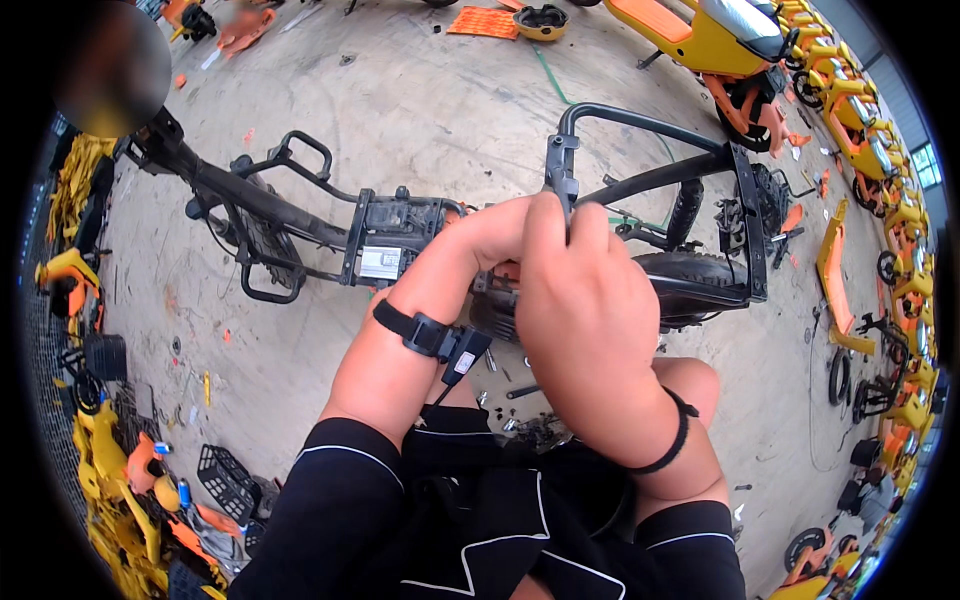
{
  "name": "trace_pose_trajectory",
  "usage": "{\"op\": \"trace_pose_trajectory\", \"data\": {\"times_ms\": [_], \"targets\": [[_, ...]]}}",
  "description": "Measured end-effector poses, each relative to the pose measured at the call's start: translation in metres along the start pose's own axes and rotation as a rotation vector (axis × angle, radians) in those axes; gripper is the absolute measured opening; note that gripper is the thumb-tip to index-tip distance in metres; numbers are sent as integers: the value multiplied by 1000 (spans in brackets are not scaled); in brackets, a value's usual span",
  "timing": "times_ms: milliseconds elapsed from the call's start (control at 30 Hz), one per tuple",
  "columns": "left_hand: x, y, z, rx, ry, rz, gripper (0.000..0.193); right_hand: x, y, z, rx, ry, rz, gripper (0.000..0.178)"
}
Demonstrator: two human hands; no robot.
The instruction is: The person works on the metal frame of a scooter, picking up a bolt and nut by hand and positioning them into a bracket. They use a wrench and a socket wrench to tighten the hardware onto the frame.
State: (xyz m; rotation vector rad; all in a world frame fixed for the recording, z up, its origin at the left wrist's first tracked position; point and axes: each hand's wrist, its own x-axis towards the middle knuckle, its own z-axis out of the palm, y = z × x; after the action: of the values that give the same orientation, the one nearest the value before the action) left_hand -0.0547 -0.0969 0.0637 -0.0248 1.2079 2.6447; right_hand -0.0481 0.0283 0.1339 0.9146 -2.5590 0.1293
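In front of me stands a stripped scooter with a bare black frame. My right hand is over its rear part, beside the upright of the rear tube loop. Its fingers are curled in, and what they grip is hidden under them. Reaching in from the left, my left hand goes behind the right one, so its fingers do not show. Below and right of my hands lies the black rear wheel. A box with a silver label sits mid-frame. A strapped black device is on my left forearm.
Small tools and metal parts lie on the floor by my legs. A yellow scooter stands at the far right, with a row of others along that side. Yellow panels and a black crate are at the left.
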Motion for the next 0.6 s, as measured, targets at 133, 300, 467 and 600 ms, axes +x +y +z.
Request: {"op": "trace_pose_trajectory", "data": {"times_ms": [133, 300, 467, 600], "targets": [[4, -14, -4, 700, -15, 265, 21, -5, -15, 5, 209, 142, -34, 39], [48, 0, -25, 559, -83, -280, 44, -6, 58, 14, 714, 97, 118, 33], [49, -2, -25, 612, -65, -326, 45, 0, 129, 13, 1534, -270, 496, 25], [51, -1, -32, 646, -53, -354, 44, 10, 133, 27, 1494, -372, 498, 23]]}}
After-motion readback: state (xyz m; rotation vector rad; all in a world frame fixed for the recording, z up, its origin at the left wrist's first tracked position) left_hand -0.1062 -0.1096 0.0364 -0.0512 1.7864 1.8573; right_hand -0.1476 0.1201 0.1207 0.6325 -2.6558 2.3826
